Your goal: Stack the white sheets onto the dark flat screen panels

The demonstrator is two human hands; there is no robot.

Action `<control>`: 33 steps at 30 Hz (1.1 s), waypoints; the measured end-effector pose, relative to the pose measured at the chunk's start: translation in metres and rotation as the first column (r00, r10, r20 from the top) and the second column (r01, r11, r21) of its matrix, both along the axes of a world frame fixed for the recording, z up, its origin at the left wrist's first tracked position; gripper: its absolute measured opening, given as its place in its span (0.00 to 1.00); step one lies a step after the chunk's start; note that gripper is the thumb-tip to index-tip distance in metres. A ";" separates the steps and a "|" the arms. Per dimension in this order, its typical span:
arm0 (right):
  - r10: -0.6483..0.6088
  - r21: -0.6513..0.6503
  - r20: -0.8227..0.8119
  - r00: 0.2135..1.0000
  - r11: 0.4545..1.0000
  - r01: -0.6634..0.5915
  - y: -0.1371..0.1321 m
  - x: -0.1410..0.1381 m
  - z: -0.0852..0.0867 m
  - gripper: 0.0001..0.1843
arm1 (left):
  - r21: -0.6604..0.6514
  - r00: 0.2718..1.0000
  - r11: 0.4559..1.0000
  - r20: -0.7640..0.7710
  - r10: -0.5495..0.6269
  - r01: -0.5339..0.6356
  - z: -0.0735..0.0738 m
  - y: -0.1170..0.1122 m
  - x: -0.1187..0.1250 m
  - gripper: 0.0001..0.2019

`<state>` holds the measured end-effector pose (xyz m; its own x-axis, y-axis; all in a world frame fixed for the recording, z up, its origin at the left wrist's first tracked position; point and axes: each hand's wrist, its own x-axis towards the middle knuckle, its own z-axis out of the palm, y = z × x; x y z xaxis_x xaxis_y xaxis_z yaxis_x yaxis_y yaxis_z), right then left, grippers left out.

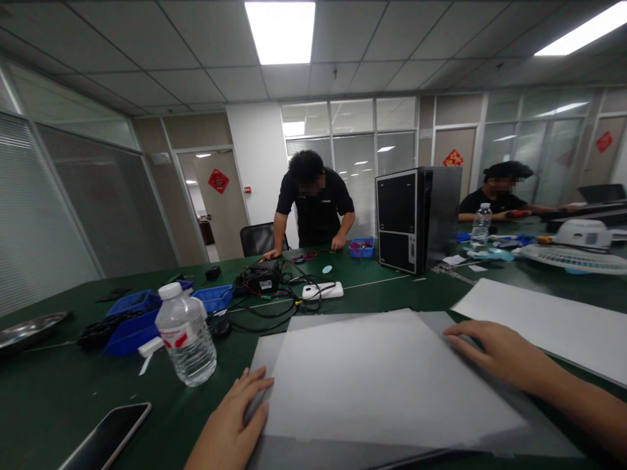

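Under left hand point(235, 418), hidden edge of sheet point(382, 378)

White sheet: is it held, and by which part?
No clear grip: left hand at left edge of the white sheet, right hand at its right edge.

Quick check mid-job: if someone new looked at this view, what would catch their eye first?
Probably the large pale sheet in the foreground, with the left hand near its left edge and the right hand near its right. Next, the dark computer tower standing beyond it, right of centre, and the clear water bottle to its left.
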<state>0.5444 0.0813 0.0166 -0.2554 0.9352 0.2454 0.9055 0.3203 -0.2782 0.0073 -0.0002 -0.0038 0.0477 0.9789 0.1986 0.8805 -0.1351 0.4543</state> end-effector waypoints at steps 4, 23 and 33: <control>0.085 -0.027 0.019 0.996 0.996 -0.085 -0.006 -0.014 0.003 0.27 | 0.001 1.000 1.000 0.002 0.001 -0.001 -0.002 0.000 -0.001 0.24; 0.203 -0.094 -0.038 0.978 0.974 -0.206 -0.007 -0.022 -0.004 0.27 | 0.007 1.000 1.000 0.016 0.009 -0.009 0.001 0.001 0.001 0.25; 0.204 -0.127 -0.052 0.978 0.970 -0.209 -0.009 -0.019 -0.004 0.28 | 0.041 0.999 0.999 0.051 0.004 -0.007 -0.005 0.002 -0.002 0.23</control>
